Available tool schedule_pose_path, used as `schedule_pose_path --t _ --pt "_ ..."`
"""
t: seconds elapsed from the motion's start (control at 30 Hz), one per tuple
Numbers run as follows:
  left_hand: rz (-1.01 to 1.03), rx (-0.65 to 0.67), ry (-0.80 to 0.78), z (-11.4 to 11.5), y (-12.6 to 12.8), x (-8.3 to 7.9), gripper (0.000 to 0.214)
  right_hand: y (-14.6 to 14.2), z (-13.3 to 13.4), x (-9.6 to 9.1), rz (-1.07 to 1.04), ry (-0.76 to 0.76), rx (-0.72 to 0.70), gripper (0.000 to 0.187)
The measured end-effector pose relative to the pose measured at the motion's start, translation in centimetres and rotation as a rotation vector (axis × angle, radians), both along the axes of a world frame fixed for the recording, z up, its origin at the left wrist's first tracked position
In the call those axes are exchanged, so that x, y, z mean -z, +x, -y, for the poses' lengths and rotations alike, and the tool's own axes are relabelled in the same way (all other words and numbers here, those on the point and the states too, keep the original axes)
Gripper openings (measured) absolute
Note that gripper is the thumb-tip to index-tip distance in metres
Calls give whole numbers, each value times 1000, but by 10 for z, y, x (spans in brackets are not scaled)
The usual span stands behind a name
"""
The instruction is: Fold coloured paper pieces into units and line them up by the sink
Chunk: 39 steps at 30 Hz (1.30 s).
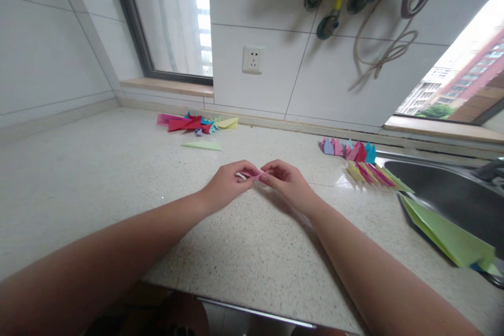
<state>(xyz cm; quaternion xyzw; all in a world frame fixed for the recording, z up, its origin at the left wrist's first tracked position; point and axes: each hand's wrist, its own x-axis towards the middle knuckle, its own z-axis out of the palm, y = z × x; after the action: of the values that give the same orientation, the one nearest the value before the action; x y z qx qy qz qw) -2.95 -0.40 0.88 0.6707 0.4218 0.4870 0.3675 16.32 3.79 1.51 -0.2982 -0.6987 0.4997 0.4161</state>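
Observation:
My left hand (pixel 228 185) and my right hand (pixel 286 181) meet over the middle of the speckled countertop (pixel 118 178). Both pinch a small folded piece of pink paper (pixel 255 175) between their fingertips, just above the counter. Most of the paper is hidden by my fingers. Both forearms reach in from the lower corners of the view.
A heap of folded coloured paper shapes (pixel 195 123) lies at the back by the wall, a light green one (pixel 202 145) in front of it. More folded pieces (pixel 348 149) and a fanned row (pixel 376 174) sit right. A steel sink (pixel 452 194) holds a green paper plane (pixel 449 233).

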Motion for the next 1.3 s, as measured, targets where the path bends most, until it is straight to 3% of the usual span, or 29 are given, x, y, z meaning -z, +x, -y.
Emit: schedule_pose_path --t 0.13,0.3,0.43,0.57,0.67,0.83,1.03,1.3 --pt "79 -93 81 3 3 0 29 1 1 0 136 29 -18 21" --pt "233 -54 4 2 5 1 32 -2 4 0 123 39 -72 19" --pt "235 -42 -1 1 5 2 25 -4 5 -1 20 17 -21 20" --pt "234 63 -82 1 7 3 25 -3 3 0 13 -8 31 22" --pt "181 98 -115 1 5 2 25 -2 2 2 9 -49 5 23" --pt "95 15 -73 2 2 -1 24 -2 3 2 15 -105 -58 21" --pt "88 52 -108 2 2 -1 20 -3 6 -1 32 -130 -80 24" --pt "109 74 -117 2 3 -5 17 1 2 4 57 -85 -179 25"
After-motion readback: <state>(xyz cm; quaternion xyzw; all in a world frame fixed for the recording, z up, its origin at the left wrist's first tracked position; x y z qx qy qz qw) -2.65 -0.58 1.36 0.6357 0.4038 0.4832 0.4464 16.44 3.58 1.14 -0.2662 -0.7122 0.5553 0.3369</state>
